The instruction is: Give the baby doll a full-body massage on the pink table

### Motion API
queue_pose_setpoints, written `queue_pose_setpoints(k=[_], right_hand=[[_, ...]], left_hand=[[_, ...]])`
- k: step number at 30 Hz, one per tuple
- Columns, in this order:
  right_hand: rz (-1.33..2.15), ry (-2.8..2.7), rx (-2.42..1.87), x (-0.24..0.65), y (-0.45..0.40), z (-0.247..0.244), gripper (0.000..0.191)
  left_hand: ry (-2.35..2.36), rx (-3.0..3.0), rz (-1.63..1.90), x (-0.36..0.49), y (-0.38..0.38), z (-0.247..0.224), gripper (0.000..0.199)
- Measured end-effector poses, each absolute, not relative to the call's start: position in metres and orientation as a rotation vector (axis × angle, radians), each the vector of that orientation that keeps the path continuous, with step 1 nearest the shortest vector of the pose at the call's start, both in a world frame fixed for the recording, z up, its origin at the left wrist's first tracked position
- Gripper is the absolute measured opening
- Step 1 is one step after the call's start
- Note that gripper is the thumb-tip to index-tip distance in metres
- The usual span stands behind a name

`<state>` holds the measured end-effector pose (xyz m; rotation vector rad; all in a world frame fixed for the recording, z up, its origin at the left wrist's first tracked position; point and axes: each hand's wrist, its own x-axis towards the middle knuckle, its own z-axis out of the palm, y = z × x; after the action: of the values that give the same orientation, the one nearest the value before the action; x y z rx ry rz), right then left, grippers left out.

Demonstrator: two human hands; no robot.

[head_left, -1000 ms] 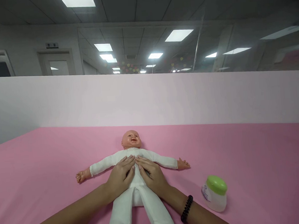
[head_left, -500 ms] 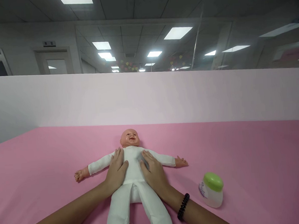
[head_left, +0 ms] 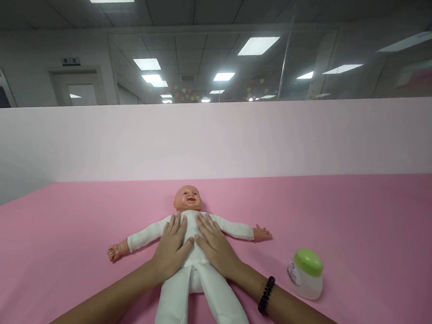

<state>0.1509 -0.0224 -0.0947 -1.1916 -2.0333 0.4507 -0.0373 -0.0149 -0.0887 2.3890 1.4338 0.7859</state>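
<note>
A baby doll point(head_left: 197, 253) with a white cloth body lies on its back, head away from me and arms stretched out to the sides. My left hand point(head_left: 172, 248) rests flat on the left side of its chest, fingers extended toward the doll's shoulder. On the right side of the chest lies my right hand point(head_left: 217, 247), also flat, with its fingers spread a little. The two thumbs point inward and nearly meet over the doll's middle. Neither hand grips anything. The doll's feet are outside the view.
To the right of the doll stands a clear jar with a green lid point(head_left: 307, 273). The pink surface point(head_left: 374, 229) under everything ends at a low white wall point(head_left: 214, 139). A black coiled band point(head_left: 266, 295) circles my right wrist.
Both hands have slid inward across the doll's chest, so the thumbs are now much closer together. The doll and the jar have stayed in place.
</note>
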Motion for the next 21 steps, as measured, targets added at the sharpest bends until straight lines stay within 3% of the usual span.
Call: queue_pose_setpoints(k=[5, 12, 17, 21], right_hand=[[0.343, -1.771, -1.239, 0.148, -0.025, -0.101, 0.049], [0.325, -1.828, -0.885, 0.150, -0.028, -0.100, 0.040], [0.448, -1.973, -1.000, 0.152, -0.025, -0.093, 0.048], [0.486, -2.006, -1.164, 0.151, -0.024, -0.092, 0.058]], left_hand=[[1.435, 2.290, 0.959, -0.042, -0.011, -0.098, 0.063], [0.851, 2.574, 1.052, -0.045, -0.018, -0.088, 0.062], [1.033, 2.598, 0.869, -0.039, -0.021, -0.078, 0.054], [1.288, 2.511, 0.764, -0.036, -0.020, -0.080, 0.062]])
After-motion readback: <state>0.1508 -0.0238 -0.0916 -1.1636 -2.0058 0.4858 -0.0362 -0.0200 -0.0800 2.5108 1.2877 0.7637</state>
